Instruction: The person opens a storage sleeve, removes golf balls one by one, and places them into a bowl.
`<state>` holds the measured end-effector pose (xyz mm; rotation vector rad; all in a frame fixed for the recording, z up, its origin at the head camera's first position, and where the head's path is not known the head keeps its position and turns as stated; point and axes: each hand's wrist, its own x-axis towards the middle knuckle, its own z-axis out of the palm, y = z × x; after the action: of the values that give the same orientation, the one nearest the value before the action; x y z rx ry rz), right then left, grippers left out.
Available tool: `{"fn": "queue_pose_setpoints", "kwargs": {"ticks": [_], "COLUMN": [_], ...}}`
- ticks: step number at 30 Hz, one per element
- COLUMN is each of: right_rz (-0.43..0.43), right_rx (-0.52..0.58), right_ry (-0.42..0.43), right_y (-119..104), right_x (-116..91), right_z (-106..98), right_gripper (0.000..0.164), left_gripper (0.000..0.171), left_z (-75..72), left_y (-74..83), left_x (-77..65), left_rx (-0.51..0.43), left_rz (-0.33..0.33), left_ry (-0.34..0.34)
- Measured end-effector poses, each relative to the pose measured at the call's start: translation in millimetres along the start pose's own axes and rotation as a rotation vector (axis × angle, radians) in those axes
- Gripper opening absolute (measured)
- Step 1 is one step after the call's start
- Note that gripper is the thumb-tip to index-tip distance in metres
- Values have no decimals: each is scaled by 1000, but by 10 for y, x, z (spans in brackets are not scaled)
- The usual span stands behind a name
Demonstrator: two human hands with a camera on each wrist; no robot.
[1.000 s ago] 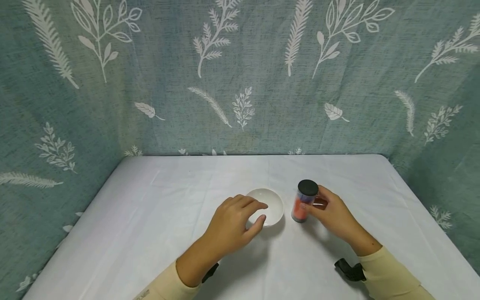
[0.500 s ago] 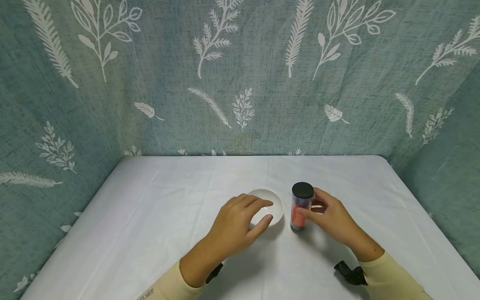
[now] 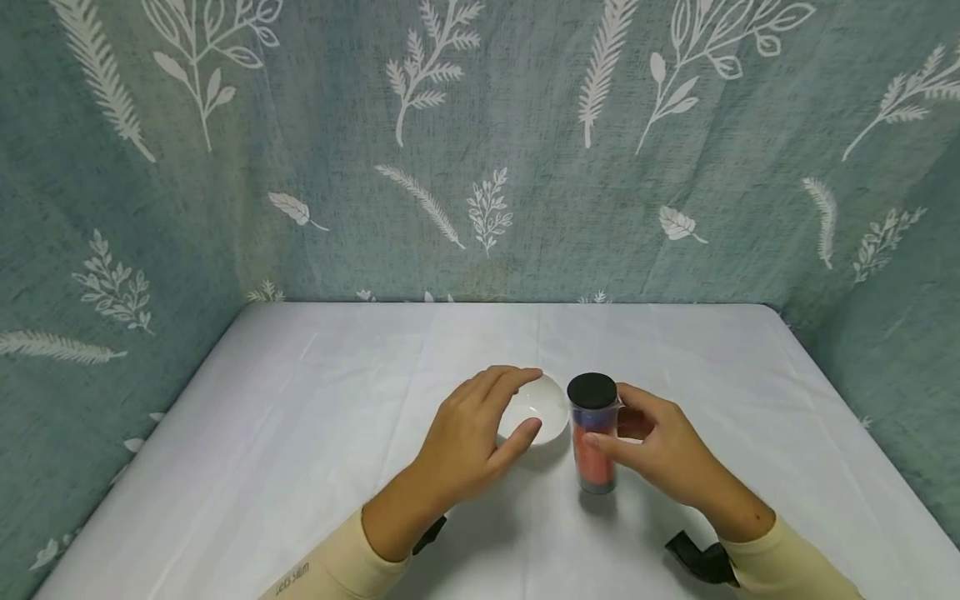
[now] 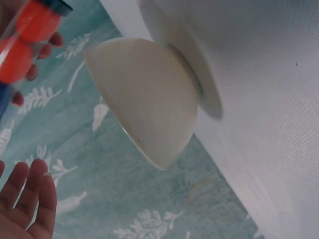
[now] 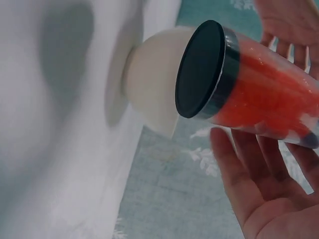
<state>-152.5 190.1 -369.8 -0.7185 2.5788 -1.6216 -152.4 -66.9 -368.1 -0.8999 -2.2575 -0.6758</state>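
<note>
My right hand (image 3: 663,446) grips a clear cylindrical tube (image 3: 596,458) from its right side, thumb in front. The tube is upright and raised off the table, with a black lid (image 3: 592,390) on top and a dark base. Through its wall, orange-red balls (image 4: 37,21) show in the left wrist view, with blue near the lid end. Just left of it a white bowl (image 3: 553,407) stands upright on the table. My left hand (image 3: 465,437), empty with fingers apart and gently bent, hovers at the bowl's near left side and hides part of its rim.
A white cloth covers the table (image 3: 315,433). Green-grey curtains (image 3: 337,150) with white leaf prints rise behind it and along both sides. A black strap piece (image 3: 701,558) sticks out at the right sleeve.
My right hand has raised the tube and brought it left and nearer to me, closer to the bowl. My left hand has shifted slightly right, its fingers spreading wider. The bowl stays put.
</note>
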Motion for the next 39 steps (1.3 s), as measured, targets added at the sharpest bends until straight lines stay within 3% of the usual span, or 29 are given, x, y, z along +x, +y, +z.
{"fn": "queue_pose_setpoints", "kwargs": {"ticks": [11, 23, 26, 39], "right_rz": [-130, -183, -184, -98], "right_rx": [-39, 47, 58, 108], "right_ry": [-118, -209, -228, -330], "right_y": [-62, -58, -73, -163], "right_x": [-77, -217, -253, -232], "right_z": [208, 405, 451, 406], "right_gripper": [42, 37, 34, 35], "left_gripper": [57, 55, 54, 48], "left_z": [-42, -20, -21, -38], "left_y": [15, 8, 12, 0], "left_x": [-102, -230, -270, -197], "left_rx": [-21, -80, -91, -126], "left_rz": [106, 243, 264, 339], "left_ry": [7, 61, 54, 20]}}
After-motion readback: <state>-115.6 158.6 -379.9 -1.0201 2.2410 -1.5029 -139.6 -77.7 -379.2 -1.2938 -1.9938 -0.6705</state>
